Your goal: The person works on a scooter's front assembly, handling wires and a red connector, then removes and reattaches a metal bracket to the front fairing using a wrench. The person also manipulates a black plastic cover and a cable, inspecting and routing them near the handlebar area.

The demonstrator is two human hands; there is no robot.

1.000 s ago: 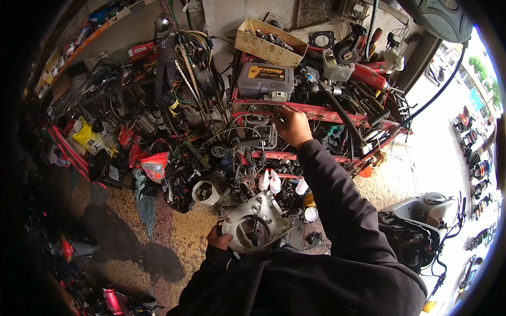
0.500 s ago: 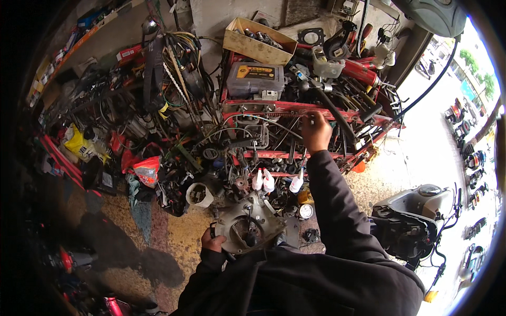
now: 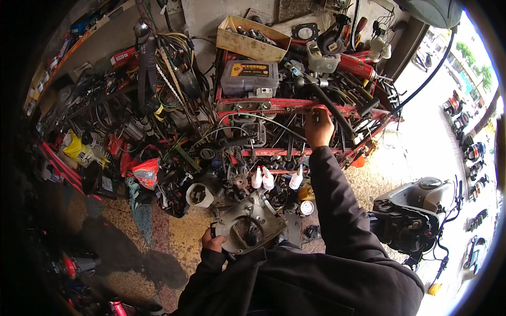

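My left hand (image 3: 213, 242) is closed around the near left edge of a grey metal casing (image 3: 268, 225) with a large round opening. The casing rests low in front of my body, tilted. My right arm reaches forward, and my right hand (image 3: 319, 129) is at the front rail of a red metal rack (image 3: 247, 105). Its fingers are curled together over the rail; whatever they hold, if anything, is too small to make out. A hammer (image 3: 301, 82) with a dark handle lies on the rack just beyond that hand.
On the rack stand a clear plastic case (image 3: 249, 79) and a yellowish box (image 3: 253, 39) of parts. White bottles (image 3: 296, 180) hang below it. Left are a white bucket (image 3: 200, 195) and piled cables and parts. A partly stripped scooter (image 3: 416, 210) stands at right.
The view has shifted slightly. My right hand has come down onto the red rail, its fingertips now lower against it. My left hand keeps its grip on the casing.
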